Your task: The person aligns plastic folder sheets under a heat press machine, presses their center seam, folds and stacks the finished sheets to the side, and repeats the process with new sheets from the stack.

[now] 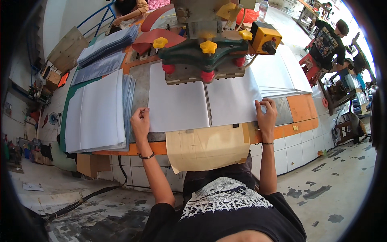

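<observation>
A wide white sheet (pixel 179 103) lies spread on the machine bed, with a narrow dark strip down its middle like a spine. At its left edge my left hand (pixel 140 122) is closed, fingers curled with the sheet's border at the fingertips. Opposite, my right hand (pixel 267 115) pinches the sheet's right edge between thumb and finger. Directly above the sheet's far part stands a press head (pixel 207 50) with a dark green frame, yellow star knobs and red feet; it hides the sheet's far edge. A tan card (pixel 207 147) hangs over the table's front edge.
Left of me are a stack of white sheets in clear plastic (pixel 96 113) and further piles (pixel 107 46). More white sheets (pixel 278 74) lie at right. A yellow control box (pixel 266 38) juts from the press. People work at far left and far right.
</observation>
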Action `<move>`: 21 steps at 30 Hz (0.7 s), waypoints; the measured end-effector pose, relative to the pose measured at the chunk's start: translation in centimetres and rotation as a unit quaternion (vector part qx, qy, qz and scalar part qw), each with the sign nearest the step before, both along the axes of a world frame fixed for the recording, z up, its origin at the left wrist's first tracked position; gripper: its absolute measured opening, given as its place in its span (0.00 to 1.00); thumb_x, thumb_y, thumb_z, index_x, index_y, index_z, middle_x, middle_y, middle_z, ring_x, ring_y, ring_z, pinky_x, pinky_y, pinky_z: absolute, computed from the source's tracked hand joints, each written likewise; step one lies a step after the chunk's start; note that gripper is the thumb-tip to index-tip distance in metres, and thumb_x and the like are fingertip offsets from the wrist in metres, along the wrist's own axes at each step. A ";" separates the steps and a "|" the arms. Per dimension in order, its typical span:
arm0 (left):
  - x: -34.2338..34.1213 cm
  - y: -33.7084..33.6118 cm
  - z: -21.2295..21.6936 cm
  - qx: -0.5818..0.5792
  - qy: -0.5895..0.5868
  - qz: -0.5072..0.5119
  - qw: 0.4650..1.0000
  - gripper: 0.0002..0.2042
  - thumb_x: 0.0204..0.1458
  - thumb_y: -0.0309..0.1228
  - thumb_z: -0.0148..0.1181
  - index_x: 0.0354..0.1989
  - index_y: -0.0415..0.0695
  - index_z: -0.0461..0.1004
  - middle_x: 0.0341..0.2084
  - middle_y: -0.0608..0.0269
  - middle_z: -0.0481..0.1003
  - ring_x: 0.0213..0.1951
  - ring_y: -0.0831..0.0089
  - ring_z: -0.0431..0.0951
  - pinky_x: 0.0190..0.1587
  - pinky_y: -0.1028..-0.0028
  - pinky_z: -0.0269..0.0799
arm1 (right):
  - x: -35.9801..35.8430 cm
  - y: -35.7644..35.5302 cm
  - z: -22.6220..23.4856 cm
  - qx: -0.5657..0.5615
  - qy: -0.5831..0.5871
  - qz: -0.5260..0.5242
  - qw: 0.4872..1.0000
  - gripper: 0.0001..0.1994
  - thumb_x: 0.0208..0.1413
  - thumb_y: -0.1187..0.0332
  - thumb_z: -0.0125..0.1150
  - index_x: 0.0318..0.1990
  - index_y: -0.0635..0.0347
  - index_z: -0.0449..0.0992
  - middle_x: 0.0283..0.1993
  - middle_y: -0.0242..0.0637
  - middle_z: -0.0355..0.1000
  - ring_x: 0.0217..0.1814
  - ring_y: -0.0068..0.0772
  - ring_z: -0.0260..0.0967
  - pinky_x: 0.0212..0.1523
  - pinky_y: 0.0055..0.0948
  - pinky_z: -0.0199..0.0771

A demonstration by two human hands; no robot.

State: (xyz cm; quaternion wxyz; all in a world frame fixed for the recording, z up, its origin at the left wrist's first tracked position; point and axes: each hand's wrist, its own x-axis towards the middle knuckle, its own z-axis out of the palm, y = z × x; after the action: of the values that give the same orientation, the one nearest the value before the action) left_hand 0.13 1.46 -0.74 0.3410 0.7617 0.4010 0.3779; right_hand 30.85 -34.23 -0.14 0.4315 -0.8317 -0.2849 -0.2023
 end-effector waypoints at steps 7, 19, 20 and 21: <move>0.3 0.2 0.2 0.014 -0.018 -0.007 1.000 0.09 0.59 0.28 0.61 0.35 0.32 0.79 0.17 0.70 0.68 0.22 0.83 0.64 0.25 0.75 0.60 | 0.2 0.2 0.4 0.009 0.003 -0.006 1.000 0.10 0.58 0.67 0.70 0.33 0.67 0.80 0.43 0.47 0.76 0.46 0.47 0.74 0.47 0.40 0.74; 0.1 -0.3 0.3 0.014 -0.001 -0.020 1.000 0.11 0.60 0.32 0.62 0.37 0.35 0.80 0.18 0.65 0.70 0.23 0.80 0.66 0.27 0.75 0.64 | 0.6 0.1 -0.2 -0.028 0.038 -0.008 0.999 0.09 0.59 0.68 0.68 0.33 0.65 0.79 0.45 0.45 0.76 0.49 0.47 0.73 0.50 0.41 0.73; 0.1 -0.2 0.4 0.014 0.007 -0.019 1.000 0.11 0.60 0.33 0.62 0.37 0.35 0.80 0.18 0.65 0.71 0.23 0.80 0.67 0.27 0.75 0.64 | 0.8 0.2 -0.3 -0.029 0.039 -0.008 0.999 0.09 0.59 0.68 0.68 0.33 0.65 0.79 0.45 0.45 0.76 0.49 0.47 0.73 0.50 0.41 0.73; 0.0 -0.3 0.4 0.012 0.017 -0.018 1.000 0.11 0.61 0.33 0.62 0.37 0.35 0.80 0.18 0.65 0.71 0.23 0.80 0.67 0.27 0.75 0.64 | 0.8 0.3 -0.2 -0.025 0.039 -0.004 0.999 0.09 0.59 0.67 0.68 0.33 0.64 0.79 0.45 0.45 0.76 0.50 0.46 0.73 0.51 0.41 0.73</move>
State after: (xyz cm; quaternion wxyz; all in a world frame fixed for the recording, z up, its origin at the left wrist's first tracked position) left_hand 0.12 1.13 -0.33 0.3318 0.7790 0.3883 0.3638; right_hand 31.68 -33.96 -0.37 0.4205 -0.8507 -0.2697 -0.1637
